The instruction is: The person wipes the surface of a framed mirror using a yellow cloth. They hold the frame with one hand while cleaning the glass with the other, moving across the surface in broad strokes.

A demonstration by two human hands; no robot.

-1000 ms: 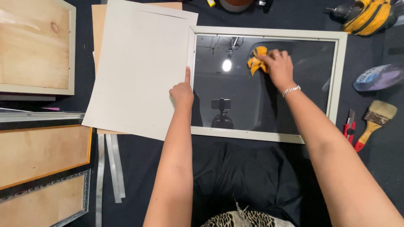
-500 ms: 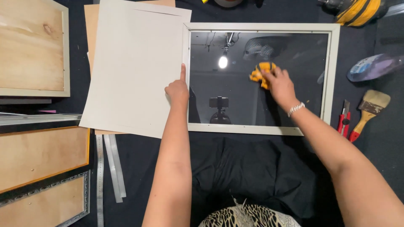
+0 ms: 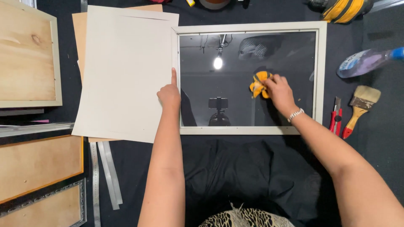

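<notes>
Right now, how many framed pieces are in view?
4: the glazed frame under both hands, a wood-backed frame top left, and two wood-backed frames, and, bottom left. Others may lie off-frame.

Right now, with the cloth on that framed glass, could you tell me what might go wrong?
The left hand steadies only the left rail of the frame, so hard rubbing by the right hand with the yellow cloth might shift it. The grey mat board lies against that rail and could get nudged. The red utility knife sits close beside the right forearm.
</notes>
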